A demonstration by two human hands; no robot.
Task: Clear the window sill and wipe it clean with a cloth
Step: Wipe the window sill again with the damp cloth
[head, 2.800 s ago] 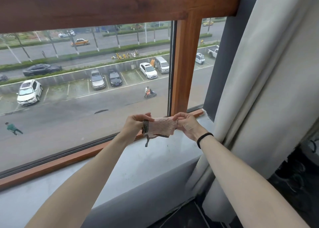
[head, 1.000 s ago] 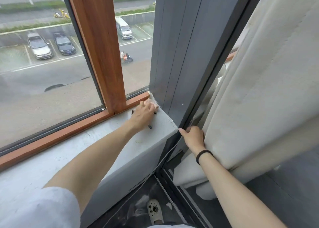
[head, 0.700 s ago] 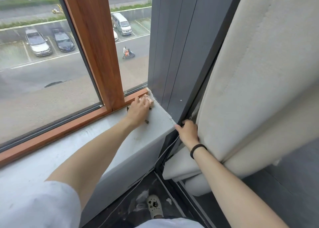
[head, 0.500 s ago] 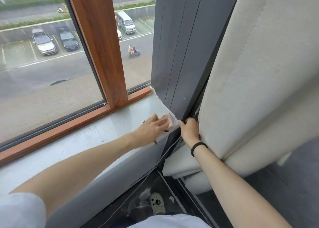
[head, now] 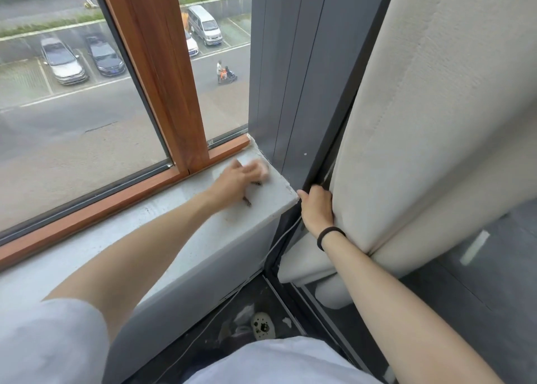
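Head view: the big cream curtain (head: 436, 128) is held aside by the right hand (head: 316, 209), fingers curled round its edge. Over the gray window sill (head: 174, 227) the left arm reaches out. The left hand (head: 232, 181) presses flat, blurry fingers on the small pink cloth (head: 263, 171) at the sill's right end.

- Window sill (head: 186, 238): pale grey, stone-like slab running along the foot of the wood-framed window; its right end butts against a grey wall panel, with a squared front corner. Faint brownish marks near the front edge.
- Cloth (head: 263, 172): small, pale, flat on the sill's right end, mostly covered; dark fringe pieces (head: 247, 201) trail from under it.
- Left hand (head: 232, 181): palm down on the cloth, motion-blurred.
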